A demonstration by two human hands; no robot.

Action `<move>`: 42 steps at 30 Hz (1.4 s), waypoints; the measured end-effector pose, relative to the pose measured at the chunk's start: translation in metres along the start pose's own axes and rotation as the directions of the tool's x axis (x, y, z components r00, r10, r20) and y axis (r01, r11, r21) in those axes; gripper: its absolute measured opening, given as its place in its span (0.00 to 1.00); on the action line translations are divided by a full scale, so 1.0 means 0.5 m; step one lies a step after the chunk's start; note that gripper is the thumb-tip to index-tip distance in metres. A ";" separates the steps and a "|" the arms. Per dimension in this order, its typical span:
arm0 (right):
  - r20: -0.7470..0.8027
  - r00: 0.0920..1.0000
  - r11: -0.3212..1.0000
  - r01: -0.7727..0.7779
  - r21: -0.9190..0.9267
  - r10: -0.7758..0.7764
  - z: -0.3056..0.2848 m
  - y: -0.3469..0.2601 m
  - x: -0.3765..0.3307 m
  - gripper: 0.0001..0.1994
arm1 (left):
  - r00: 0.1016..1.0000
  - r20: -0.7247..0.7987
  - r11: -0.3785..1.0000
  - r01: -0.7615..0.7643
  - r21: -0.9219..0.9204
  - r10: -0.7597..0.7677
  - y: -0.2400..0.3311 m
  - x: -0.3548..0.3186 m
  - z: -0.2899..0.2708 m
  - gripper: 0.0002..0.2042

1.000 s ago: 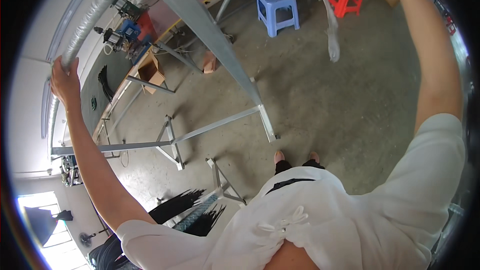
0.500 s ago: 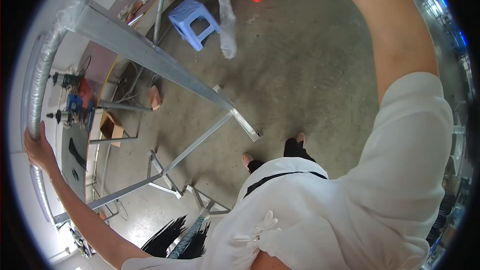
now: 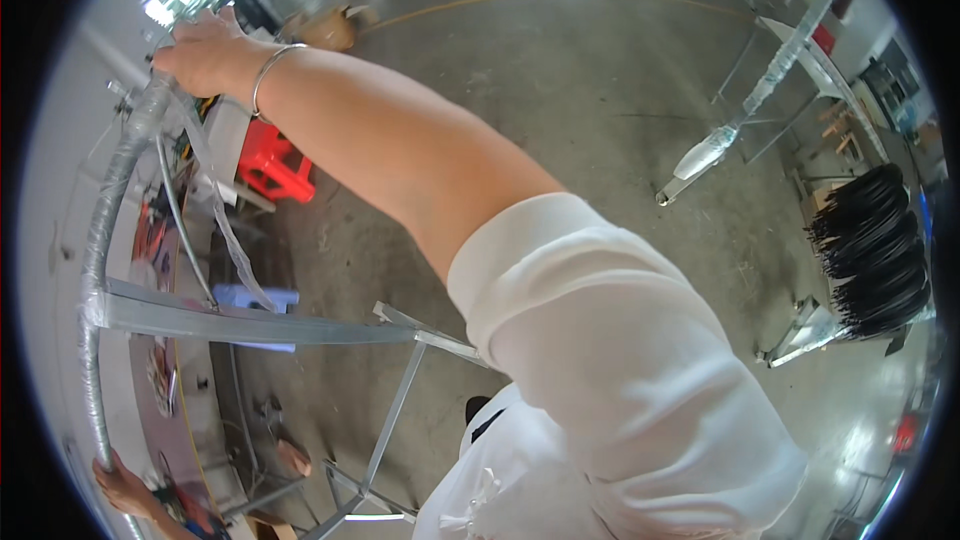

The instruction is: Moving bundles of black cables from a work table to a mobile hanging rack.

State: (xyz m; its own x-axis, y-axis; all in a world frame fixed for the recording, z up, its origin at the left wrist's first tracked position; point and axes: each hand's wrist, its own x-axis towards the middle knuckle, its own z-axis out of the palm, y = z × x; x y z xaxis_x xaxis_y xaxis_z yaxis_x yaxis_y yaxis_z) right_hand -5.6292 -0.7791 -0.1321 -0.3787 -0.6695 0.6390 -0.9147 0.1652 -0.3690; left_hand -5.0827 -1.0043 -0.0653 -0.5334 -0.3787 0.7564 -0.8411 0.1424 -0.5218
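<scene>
A long curved metal rail (image 3: 97, 250) wrapped in clear plastic film runs up the left side of the head view. My left hand (image 3: 127, 488) is closed round its lower part. My right arm reaches across to the far left, and my right hand (image 3: 208, 52), with a bracelet at the wrist, grips the rail's upper end; the bar partly hides its fingertips. Between the hands, a grey metal post (image 3: 260, 325) joins the rail and leads down to a footed base (image 3: 430, 337). A loose strip of plastic film (image 3: 225, 230) hangs near the upper end.
A red stool (image 3: 272, 162) stands under my right forearm, and a blue stool (image 3: 255, 298) is partly behind the post. A workbench (image 3: 180, 420) lines the left. Another film-wrapped pole (image 3: 740, 120) and a rack of black strands (image 3: 870, 250) stand on the right.
My view has turned to the right. My right hand, out of view before, now holds the rail's upper end. My left hand stays on the rail, lower in the picture.
</scene>
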 end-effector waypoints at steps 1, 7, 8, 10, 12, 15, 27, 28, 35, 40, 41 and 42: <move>-0.056 0.996 0.998 -0.067 -0.014 0.066 -0.022 0.046 0.015 0.18 | 1.000 -0.012 1.000 0.017 -0.025 -0.017 0.069 0.045 0.003 0.21; -0.273 0.932 0.969 -0.248 0.007 0.240 -0.255 0.064 -0.204 0.29 | 0.996 -0.047 0.997 0.074 -0.035 -0.076 0.229 0.084 -0.229 0.20; -0.282 0.922 0.960 -0.280 -0.015 0.265 -0.272 0.090 -0.231 0.28 | 0.995 -0.065 0.994 0.077 -0.077 -0.082 0.271 0.112 -0.237 0.20; -0.351 0.912 0.966 -0.250 -0.067 0.212 -0.298 0.148 -0.248 0.27 | 0.983 -0.160 0.987 0.068 -0.148 -0.092 0.384 0.176 -0.252 0.19; -0.454 0.890 0.982 -0.125 -0.140 0.048 -0.311 0.208 -0.237 0.26 | 0.973 -0.198 0.980 0.078 -0.183 -0.115 0.511 0.240 -0.252 0.19; -0.451 0.853 0.962 0.191 -0.194 -0.260 -0.379 0.217 -0.171 0.26 | 0.950 -0.301 0.964 -0.001 -0.265 -0.082 0.689 0.320 -0.282 0.18; -0.386 0.922 0.915 -0.122 -0.383 -0.039 -0.504 0.624 -0.039 0.24 | 0.875 -0.484 0.661 -0.351 -0.663 -0.021 1.350 0.566 -0.688 0.26; -0.390 0.918 0.884 -0.121 -0.452 -0.074 -0.537 0.690 -0.043 0.25 | 0.887 -0.462 0.517 -0.390 -0.762 -0.012 1.391 0.563 -0.721 0.26; -0.386 0.922 0.763 -0.218 -0.608 -0.044 -0.674 1.045 0.002 0.30 | 0.996 -0.080 0.767 -0.073 -0.637 0.027 1.454 0.702 -0.609 0.36; -0.396 0.903 0.544 -0.249 -0.801 -0.169 -0.794 1.423 0.038 0.30 | 0.995 0.088 0.693 0.027 -0.721 0.052 1.610 0.828 -0.467 0.42; -0.393 0.908 0.550 -0.256 -0.795 -0.146 -0.826 1.523 0.036 0.31 | 1.000 0.018 0.689 -0.003 -0.725 0.023 1.675 0.864 -0.475 0.43; -0.391 0.913 0.551 -0.271 -0.789 -0.112 -0.862 1.624 0.024 0.32 | 0.998 -0.055 0.681 -0.044 -0.731 0.005 1.755 0.900 -0.486 0.43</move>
State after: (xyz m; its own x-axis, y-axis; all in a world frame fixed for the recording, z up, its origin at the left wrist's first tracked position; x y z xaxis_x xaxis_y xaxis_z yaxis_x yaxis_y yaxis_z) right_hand -6.4374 -0.3409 -0.1333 -0.2992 -0.3467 0.8890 -0.5135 0.8437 0.1562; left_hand -6.0828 -0.8276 -0.0870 -0.5415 -0.3270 0.7745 -0.6155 0.7817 -0.1003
